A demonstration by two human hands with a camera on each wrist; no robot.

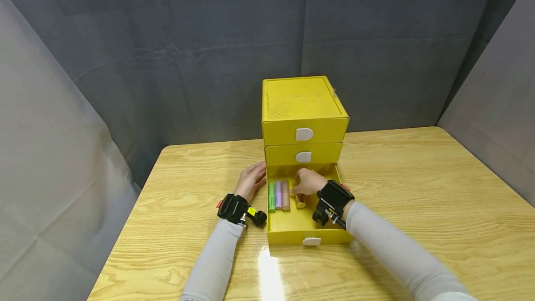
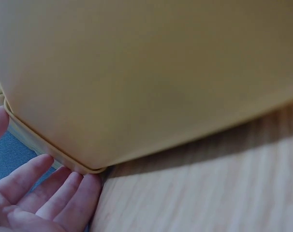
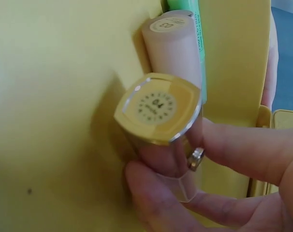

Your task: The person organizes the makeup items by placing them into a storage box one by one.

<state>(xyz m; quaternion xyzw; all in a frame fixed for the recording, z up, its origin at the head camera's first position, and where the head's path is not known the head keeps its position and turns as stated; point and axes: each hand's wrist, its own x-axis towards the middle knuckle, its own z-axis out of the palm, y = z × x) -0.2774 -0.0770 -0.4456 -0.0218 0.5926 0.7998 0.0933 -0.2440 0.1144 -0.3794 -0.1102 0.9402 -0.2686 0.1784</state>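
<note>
The bottom drawer point(image 1: 292, 223) of a yellow drawer cabinet point(image 1: 303, 99) is pulled out. Inside it, my right hand point(image 1: 309, 182) pinches a lipstick point(image 3: 158, 108) between thumb and fingers; its gold, squarish end carries a round label reading 04. To its left in the drawer lie a pinkish-beige tube point(image 1: 285, 195), a purple tube point(image 1: 278, 195) and a green tube point(image 1: 271, 197), side by side. My left hand point(image 1: 250, 181) is at the cabinet's left side, its fingertips point(image 2: 91, 181) touching the yellow frame's edge, with the fingers extended.
Two upper drawers with white pull tabs point(image 1: 304, 134) are closed. The cabinet stands on a wood-grain table point(image 1: 200, 175) near its back edge. A dark grey curtain point(image 1: 209, 59) hangs behind, with pale cloth point(image 1: 54, 152) at both sides.
</note>
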